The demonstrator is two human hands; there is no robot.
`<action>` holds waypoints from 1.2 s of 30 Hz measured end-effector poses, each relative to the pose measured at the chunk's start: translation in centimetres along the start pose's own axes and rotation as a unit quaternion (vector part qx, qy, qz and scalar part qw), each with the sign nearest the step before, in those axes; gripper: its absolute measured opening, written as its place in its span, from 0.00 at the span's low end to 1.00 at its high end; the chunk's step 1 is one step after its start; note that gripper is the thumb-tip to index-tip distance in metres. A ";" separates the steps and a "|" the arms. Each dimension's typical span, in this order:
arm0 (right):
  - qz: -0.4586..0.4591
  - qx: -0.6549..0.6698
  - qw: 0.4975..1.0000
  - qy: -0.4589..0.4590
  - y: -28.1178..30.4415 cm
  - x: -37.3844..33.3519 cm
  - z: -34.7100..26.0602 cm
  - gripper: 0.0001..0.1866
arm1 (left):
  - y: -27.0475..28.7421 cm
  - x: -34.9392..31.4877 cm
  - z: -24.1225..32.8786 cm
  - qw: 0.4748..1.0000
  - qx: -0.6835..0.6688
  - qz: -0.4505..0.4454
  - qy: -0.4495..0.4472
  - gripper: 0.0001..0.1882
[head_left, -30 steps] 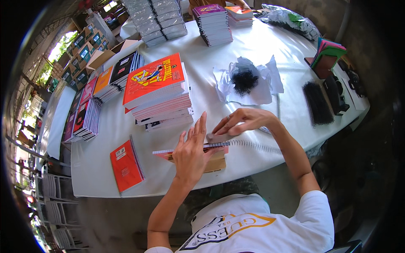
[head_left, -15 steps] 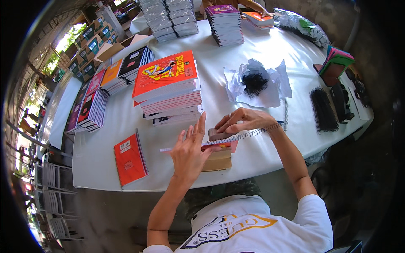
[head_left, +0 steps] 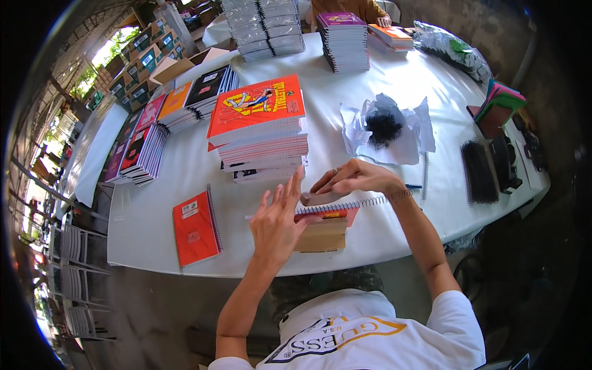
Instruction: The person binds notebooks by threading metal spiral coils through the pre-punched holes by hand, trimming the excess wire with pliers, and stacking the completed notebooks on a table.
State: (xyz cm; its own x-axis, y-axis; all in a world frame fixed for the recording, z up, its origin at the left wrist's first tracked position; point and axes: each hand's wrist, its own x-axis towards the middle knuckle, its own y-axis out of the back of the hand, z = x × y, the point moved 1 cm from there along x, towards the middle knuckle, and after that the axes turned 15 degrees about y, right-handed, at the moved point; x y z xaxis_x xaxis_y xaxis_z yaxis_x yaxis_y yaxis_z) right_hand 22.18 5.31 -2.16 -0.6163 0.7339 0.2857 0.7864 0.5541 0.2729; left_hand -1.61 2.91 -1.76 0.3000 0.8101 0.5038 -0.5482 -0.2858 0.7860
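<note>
A notebook with a red cover (head_left: 335, 214) stands on edge at the table's near side, a spiral wire coil (head_left: 369, 202) running along its upper edge and out past its right end. My left hand (head_left: 275, 211) holds the notebook at its left part, thumb along the near side and fingers stretched upward. My right hand (head_left: 357, 177) grips a small greyish-brown block (head_left: 320, 198), fingers on top, pressed down at the coil. The coil's free end reaches my right wrist. Against the notebook's near side sits a tan block (head_left: 322, 237). My left palm hides part of the notebook's edge.
Beyond my hands rises a stack of red-covered books (head_left: 262, 132). A red spiral notebook (head_left: 196, 227) lies left. Crumpled white paper holds black coils (head_left: 383, 128); another black coil bundle (head_left: 478, 172) lies right. More notebook stacks (head_left: 343, 46) stand farther back, near another person's hand (head_left: 384, 22).
The table and its stacks appear shifted right in view. My right hand still holds the small block against the coil, with only slight movement; my left hand keeps its place on the notebook.
</note>
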 end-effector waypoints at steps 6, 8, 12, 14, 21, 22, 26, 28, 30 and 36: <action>0.019 0.026 0.999 0.032 -0.5 0.9 0.9 0.27 | 1.0 -0.1 -0.9 0.999 0.008 -0.021 0.024 0.58; 0.129 0.217 0.967 0.024 -0.8 0.5 1.6 0.26 | 1.6 0.1 -1.7 0.999 0.045 0.005 0.007 0.58; -0.028 -0.107 0.992 -0.056 -1.0 2.5 1.0 0.29 | 2.4 0.1 -2.7 0.997 0.053 -0.032 0.049 0.56; 0.075 0.165 0.983 -0.001 -1.0 1.8 1.7 0.29 | 2.5 -0.1 -3.3 0.998 0.046 -0.018 0.047 0.57; 0.042 0.052 0.998 0.003 -1.4 3.9 2.9 0.23 | 0.0 -1.7 -6.6 0.843 -0.459 -0.089 0.265 0.58; 0.070 0.124 0.990 0.023 -1.8 3.6 2.7 0.23 | 0.0 -1.9 -7.2 0.814 -0.482 -0.122 0.300 0.57; 0.042 0.055 0.997 0.029 -2.3 4.8 2.3 0.24 | -1.5 -2.9 -8.6 0.771 -0.566 -0.111 0.270 0.50; 0.114 0.250 0.961 -0.040 -1.9 4.6 1.7 0.25 | -1.7 -3.1 -8.7 0.771 -0.567 -0.100 0.271 0.47; 0.041 0.052 0.998 -0.023 -2.4 5.2 0.8 0.25 | -1.8 -3.2 -8.8 0.776 -0.563 -0.096 0.266 0.44; 0.062 0.125 0.988 0.061 -3.3 5.8 1.6 0.23 | -1.9 -3.3 -8.9 0.785 -0.554 -0.095 0.260 0.42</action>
State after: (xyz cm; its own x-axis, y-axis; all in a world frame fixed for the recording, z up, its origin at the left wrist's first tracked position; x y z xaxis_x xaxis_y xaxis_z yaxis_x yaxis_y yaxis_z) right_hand 16.10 8.36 -2.83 -0.5032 0.7573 0.4162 0.8325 0.5540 -0.0016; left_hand -8.53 5.31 -8.15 0.2571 0.9660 -0.0266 -0.9612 0.2527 -0.1107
